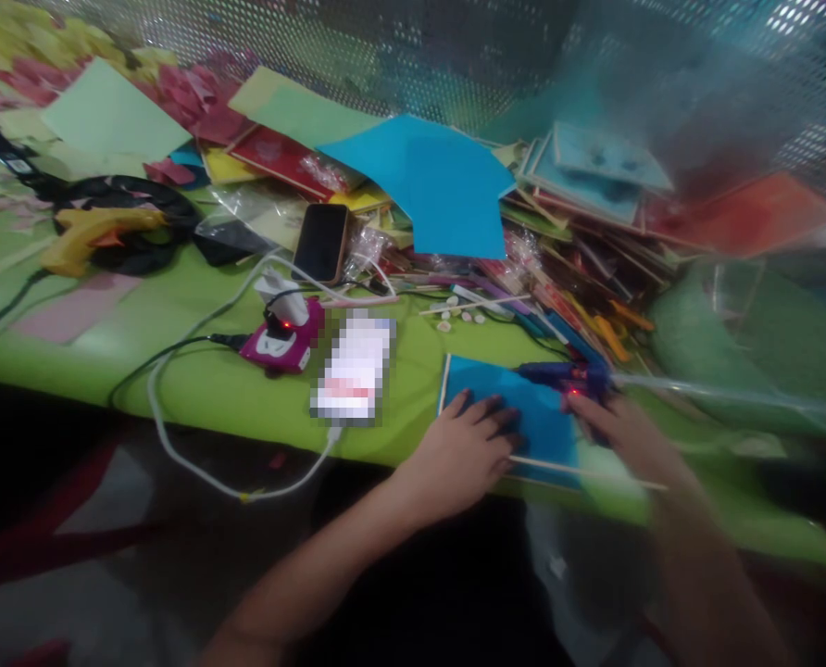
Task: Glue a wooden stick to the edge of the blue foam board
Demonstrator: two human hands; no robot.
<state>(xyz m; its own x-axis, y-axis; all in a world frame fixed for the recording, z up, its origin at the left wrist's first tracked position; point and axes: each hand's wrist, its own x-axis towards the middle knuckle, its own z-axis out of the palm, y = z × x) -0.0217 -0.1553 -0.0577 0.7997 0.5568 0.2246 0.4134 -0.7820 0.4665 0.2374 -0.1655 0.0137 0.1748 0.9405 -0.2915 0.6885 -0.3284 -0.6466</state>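
My left hand (469,447) lies flat on a blue sheet (548,421), its fingers spread and pressing on it. A thin pale strip (444,384) runs along the sheet's left edge. Near my left thumb, a thin wooden stick (586,471) lies across the lower part of the sheet and sticks out to the right. My right hand (604,419) is wrapped round a dark blue glue gun (569,374) with a red light. The gun's nozzle points left above the sheet's upper edge, and a long clear glue stick (697,384) comes out of its back.
A lit phone (356,369) on a white cable (177,445) lies left of the sheet. Beyond it are a magenta power socket (274,347) and a dark phone (321,243). A yellow glue gun (100,236) rests at the left. Coloured paper (455,190) and sticks pile along the back.
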